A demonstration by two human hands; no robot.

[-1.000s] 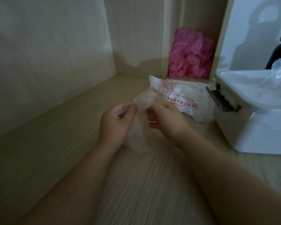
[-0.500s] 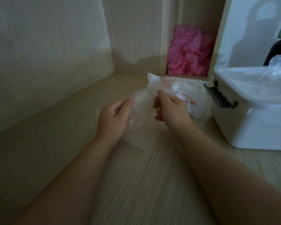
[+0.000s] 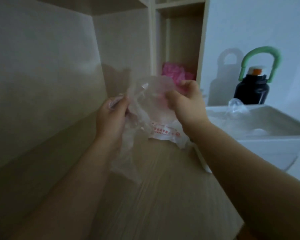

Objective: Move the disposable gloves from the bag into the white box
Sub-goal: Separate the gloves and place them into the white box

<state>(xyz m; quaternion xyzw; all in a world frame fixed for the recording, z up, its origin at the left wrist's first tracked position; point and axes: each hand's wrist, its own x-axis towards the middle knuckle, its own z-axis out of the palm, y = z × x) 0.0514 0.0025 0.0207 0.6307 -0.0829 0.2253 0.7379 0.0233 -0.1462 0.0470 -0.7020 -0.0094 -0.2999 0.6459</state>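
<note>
Room to move lies mainly over the near half of the wooden surface, which runs toward the viewer. A tall side panel closes it on the left. A narrow shelf niche closes the far end, and the white box stands along the right side, just beside the right forearm.

The box is open at the top and holds crumpled clear gloves, which rise above its far rim. Behind it stands a black bottle with a green loop handle. A heap of pink crinkled material sits in the niche. The white bag with red print lies on the surface between the hands and the box; what it contains cannot be told.

Both hands are raised above the surface. The left grip pinches one side of a clear disposable glove, thumb against fingers. The right grip is curled round the opposite side. The glove hangs between them in the air, in front of the bag, and its lower end trails down toward the surface.
</note>
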